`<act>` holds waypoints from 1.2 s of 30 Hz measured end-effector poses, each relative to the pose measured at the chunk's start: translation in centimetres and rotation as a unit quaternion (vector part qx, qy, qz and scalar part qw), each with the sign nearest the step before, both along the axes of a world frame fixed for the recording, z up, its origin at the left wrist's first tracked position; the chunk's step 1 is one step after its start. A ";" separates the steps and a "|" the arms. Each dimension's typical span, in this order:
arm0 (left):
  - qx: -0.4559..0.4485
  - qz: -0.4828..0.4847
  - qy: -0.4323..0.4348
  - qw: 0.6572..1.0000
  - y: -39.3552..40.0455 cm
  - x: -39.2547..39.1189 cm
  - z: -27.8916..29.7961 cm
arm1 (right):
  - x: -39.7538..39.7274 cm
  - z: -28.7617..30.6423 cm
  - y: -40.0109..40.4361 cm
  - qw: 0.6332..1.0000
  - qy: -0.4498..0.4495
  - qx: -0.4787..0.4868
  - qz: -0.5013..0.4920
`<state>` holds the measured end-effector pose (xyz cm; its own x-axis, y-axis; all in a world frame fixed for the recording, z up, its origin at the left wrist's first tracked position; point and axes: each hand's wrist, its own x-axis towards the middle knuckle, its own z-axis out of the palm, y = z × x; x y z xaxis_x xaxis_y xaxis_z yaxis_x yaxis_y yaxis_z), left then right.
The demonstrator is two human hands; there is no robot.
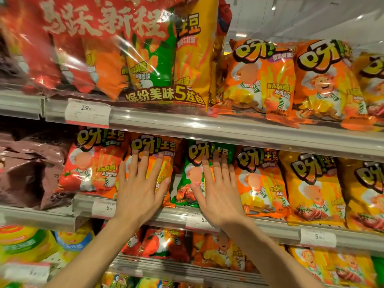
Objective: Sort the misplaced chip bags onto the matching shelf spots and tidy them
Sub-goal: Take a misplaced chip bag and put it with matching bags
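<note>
On the middle shelf (239, 140), the left hand (141, 183) lies flat, fingers spread, on a glossy orange chip bag (164, 150), the right hand (218, 188) likewise on the neighbouring green chip bag (188, 183).

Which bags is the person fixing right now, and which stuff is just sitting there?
Being tidied:
- left hand flat on the orange chip bag
- right hand flat on the green chip bag

Just sitting there:
- five-bag multipack on the shelf above
- brown bags at the left
- price tag reading 19
</note>
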<state>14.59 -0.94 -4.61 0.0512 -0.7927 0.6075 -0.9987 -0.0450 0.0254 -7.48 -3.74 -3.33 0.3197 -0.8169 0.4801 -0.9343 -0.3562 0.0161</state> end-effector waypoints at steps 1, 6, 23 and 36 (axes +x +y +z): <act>-0.003 0.001 0.003 1.000 -0.1 -0.1 -0.1 | 0.1 -0.1 0.0 1.000 0.000 0.000 -0.001; -0.015 -0.004 0.011 1.000 -0.6 -0.1 -0.3 | 0.4 -0.1 -0.2 1.000 -0.003 -0.004 -0.008; -0.023 -0.022 0.027 0.999 -0.4 0.1 -1.1 | 2.1 -1.2 -0.4 0.999 -0.028 -0.020 -0.023; -0.022 -0.058 0.083 0.995 0.6 0.4 -0.4 | 1.1 0.4 0.6 0.998 -0.060 0.000 0.016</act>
